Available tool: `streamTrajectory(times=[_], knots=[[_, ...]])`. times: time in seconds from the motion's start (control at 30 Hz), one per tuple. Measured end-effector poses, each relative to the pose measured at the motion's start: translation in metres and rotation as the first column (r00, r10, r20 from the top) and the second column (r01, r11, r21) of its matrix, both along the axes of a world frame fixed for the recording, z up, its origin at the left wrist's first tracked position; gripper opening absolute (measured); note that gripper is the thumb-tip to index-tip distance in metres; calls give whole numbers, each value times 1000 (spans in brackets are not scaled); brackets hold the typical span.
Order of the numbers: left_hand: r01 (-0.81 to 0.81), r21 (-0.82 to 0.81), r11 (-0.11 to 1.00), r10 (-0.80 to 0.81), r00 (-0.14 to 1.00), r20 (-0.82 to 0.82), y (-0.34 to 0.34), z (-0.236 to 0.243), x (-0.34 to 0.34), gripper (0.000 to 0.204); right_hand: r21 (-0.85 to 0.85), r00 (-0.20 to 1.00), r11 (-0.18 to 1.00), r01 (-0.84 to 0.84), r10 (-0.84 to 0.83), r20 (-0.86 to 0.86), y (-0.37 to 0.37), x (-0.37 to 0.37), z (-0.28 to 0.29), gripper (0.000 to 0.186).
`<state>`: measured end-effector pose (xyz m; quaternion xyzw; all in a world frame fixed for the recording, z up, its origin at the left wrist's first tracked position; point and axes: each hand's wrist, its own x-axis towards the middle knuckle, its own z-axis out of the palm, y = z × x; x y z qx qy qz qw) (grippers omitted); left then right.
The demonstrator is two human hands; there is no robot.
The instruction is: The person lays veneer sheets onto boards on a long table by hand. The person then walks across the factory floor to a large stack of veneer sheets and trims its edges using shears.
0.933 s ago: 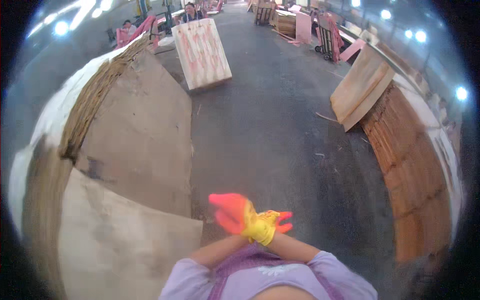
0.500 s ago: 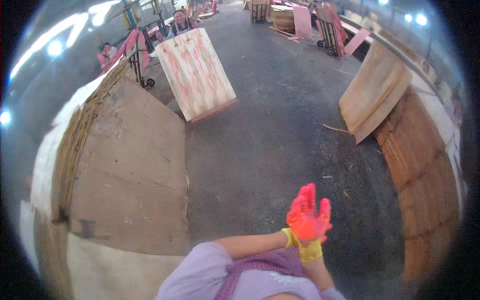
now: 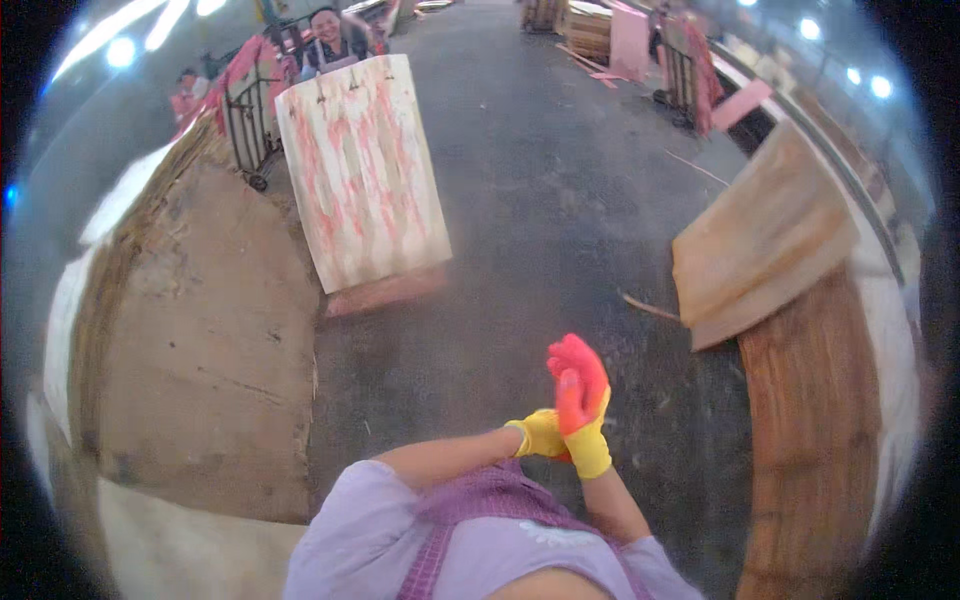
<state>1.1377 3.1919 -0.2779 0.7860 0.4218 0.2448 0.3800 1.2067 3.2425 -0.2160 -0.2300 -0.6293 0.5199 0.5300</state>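
Observation:
I wear red work gloves with yellow cuffs on both hands. My right hand [image 3: 580,380] is raised in front of me, its fingers loosely stretched side by side with the thumb in front, and nothing shows in it. My left hand [image 3: 541,434] crosses over to the right wrist. Its yellow cuff shows beside the right glove's cuff [image 3: 588,448], while its fingers are hidden behind that wrist. Both hands are above the dark floor [image 3: 500,290].
A large brown wood sheet [image 3: 215,330] fronts a stack at left. Ahead, a person [image 3: 335,45] stands behind a tilted, red-streaked white sheet [image 3: 370,170]. At right, a loose veneer sheet [image 3: 765,240] leans on a brown stack [image 3: 810,400]. A thin wood strip [image 3: 650,306] lies nearby.
The streaked sheet, the person behind it and the right-hand veneer appear nearer. My right hand has turned, its fingers now closer together; my left hand still crosses at the right wrist.

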Motion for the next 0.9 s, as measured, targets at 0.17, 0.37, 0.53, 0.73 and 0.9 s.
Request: streamTrajectory(times=[0.17,0.37,0.53,0.73,0.9], knots=[[-70,-419,905,369,620,692,114,-52,-60,51,647,887,706,-287,-59,458,123,-85,20,39],[36,-549,835,495,385,779,295,-58,-131,41,679,832,596,-428,-33,554,288,-180,54,38],[225,-603,765,583,153,797,426,-7,-198,34,738,852,561,-376,-104,513,420,-255,97,37],[504,-590,630,776,-389,497,578,46,-294,25,703,887,586,-403,61,458,584,-367,105,37],[-117,-563,818,560,-61,827,768,-14,-383,42,616,817,538,-575,345,461,721,-491,126,40]])
